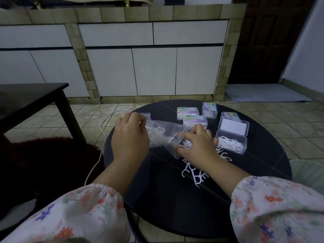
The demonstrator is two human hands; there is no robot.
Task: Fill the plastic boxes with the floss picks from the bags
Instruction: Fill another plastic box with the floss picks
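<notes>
head view — closed boxes [188,113] behind bag [163,135]

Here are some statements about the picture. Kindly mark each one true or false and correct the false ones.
1. The left hand holds the clear bag. True.
2. The open box is empty. False: it holds floss picks.
3. Loose floss picks lie on the round table. True.
4. All boxes are open. False: the closed boxes behind the bag have lids on.
</notes>
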